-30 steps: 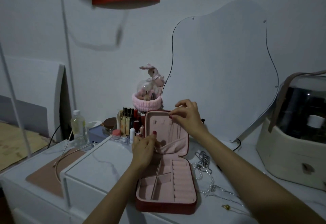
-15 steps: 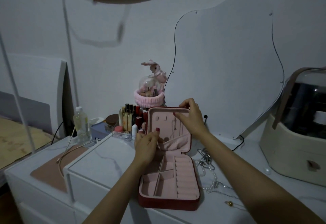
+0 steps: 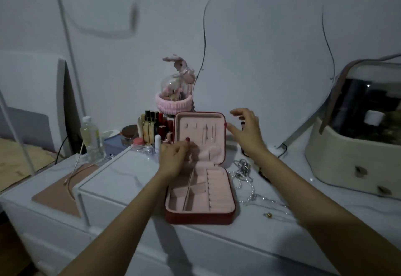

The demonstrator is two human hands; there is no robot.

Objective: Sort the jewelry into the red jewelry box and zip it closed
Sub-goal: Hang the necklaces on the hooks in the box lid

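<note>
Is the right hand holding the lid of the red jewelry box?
No, the right hand hovers open beside the upright lid without gripping it.

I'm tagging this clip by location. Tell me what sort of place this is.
Probably a bedroom dressing table. A curvy-edged mirror leans against the wall, lipsticks and small bottles cluster at the back, and an open red jewelry box sits on the white tabletop beside loose necklaces.

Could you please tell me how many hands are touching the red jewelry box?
1. The left hand rests at the pink pocket inside the open red jewelry box; the right hand hovers beside the lid, apparently apart.
</note>
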